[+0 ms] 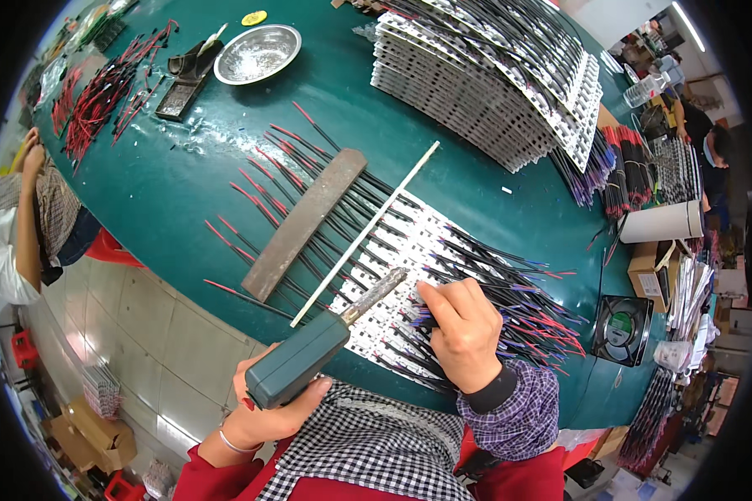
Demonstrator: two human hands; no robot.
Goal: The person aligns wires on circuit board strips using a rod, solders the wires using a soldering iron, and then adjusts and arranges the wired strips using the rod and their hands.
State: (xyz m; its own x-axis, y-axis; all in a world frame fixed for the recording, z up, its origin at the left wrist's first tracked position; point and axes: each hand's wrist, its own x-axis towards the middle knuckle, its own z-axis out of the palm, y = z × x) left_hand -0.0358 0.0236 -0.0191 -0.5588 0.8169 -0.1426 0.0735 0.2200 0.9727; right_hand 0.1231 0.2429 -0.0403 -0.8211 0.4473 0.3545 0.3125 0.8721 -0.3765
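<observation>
My left hand is wrapped round a green gun-shaped hand tool with a crusted metal barrel. Its tip is over a white perforated panel on the table. My right hand hovers at the panel's right part with thumb and forefinger pinched close to the barrel's tip; whatever is between them is too small to make out. Black wires with red ends fan out to the left of the panel, and more wires spread to its right. A brown flat bar and a thin pale rod lie across the left wires.
A tall stack of white panels with wires stands at the back. A metal bowl, a dark metal box and loose red-black wires are at the far left. A black fan is at the right edge; other people sit nearby.
</observation>
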